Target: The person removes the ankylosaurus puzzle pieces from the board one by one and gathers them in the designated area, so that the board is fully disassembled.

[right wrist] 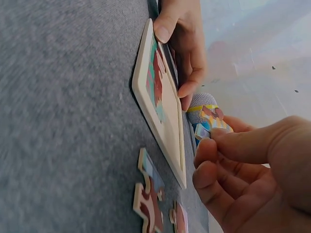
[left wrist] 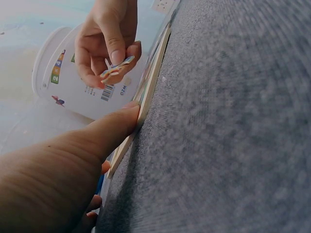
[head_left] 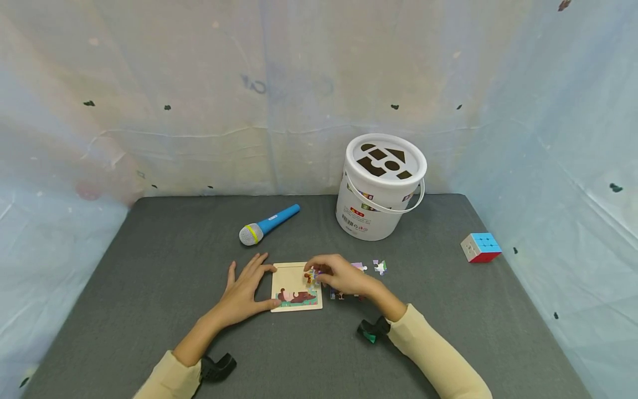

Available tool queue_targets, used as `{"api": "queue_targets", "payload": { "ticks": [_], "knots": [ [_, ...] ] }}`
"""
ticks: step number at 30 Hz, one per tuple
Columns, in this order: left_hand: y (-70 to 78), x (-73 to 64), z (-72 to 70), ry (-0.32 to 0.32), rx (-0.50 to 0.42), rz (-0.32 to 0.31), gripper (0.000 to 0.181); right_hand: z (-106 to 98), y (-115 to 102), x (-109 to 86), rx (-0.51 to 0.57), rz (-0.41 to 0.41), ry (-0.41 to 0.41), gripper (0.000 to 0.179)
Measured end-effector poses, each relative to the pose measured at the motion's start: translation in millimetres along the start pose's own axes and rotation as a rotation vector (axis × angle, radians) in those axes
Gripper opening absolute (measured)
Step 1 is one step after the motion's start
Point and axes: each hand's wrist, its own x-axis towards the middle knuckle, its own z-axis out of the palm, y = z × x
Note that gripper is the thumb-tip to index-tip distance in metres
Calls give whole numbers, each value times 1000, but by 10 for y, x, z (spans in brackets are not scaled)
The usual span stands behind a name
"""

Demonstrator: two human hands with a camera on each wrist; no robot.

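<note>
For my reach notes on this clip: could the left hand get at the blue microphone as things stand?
Probably yes: the blue microphone lies just beyond the left hand, with nothing visible between them. That hand would likely have to leave the puzzle board it is touching.

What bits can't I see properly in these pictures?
Head view: some loose puzzle pieces, partly hidden by the right hand.
Head view: the smallest print on the bucket, too tiny to read.
Left wrist view: most of the picture on the puzzle board, seen nearly edge-on.
Right wrist view: most of the handle of the microphone, behind the held puzzle piece and right hand.
</note>
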Motion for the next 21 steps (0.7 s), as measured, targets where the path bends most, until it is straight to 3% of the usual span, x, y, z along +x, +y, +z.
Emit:
{"api": "queue_targets", "payload": {
  "ticks": [8,21],
  "knots": [
    [-9,1,-2,0,-9,-1,75,-62,-56,-89,17,-12,39,24],
    [-24,-10,22,30,-12,26,74,-266,35,-355,-13,53,127,23]
  ]
}}
